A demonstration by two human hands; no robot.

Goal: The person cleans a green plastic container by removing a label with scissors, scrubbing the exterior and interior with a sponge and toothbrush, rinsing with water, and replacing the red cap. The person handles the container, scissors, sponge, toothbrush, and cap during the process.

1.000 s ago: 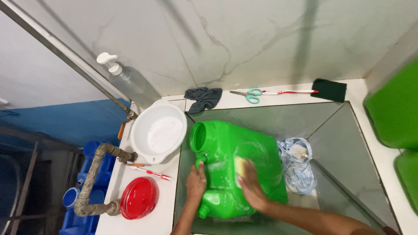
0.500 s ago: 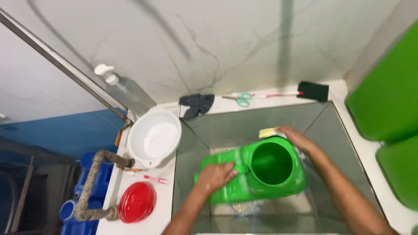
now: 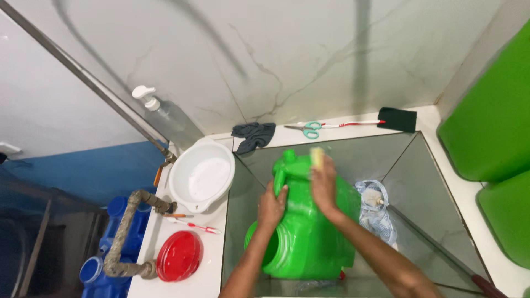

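A large green plastic jug (image 3: pixel 309 232) lies on its side in a glass-walled basin (image 3: pixel 419 165), its wide mouth toward me at the lower left and its handle at the far end. My left hand (image 3: pixel 271 205) grips the jug near the handle. My right hand (image 3: pixel 324 185) presses a pale yellow sponge (image 3: pixel 317 156) against the jug's upper far side.
A white basin (image 3: pixel 200 175), a red lid (image 3: pixel 179 255) and a red toothbrush (image 3: pixel 203 227) sit on the left ledge. Along the back ledge lie a dark cloth (image 3: pixel 254 135), scissors (image 3: pixel 307 129) and a black block (image 3: pixel 397 118). A clear plastic bag (image 3: pixel 375 209) lies beside the jug. Green containers (image 3: pixel 491 127) stand at right.
The jug has been turned: its wide mouth faced up half a second ago and now points toward me at the lower left. My right hand with the sponge moved onto its upper side.
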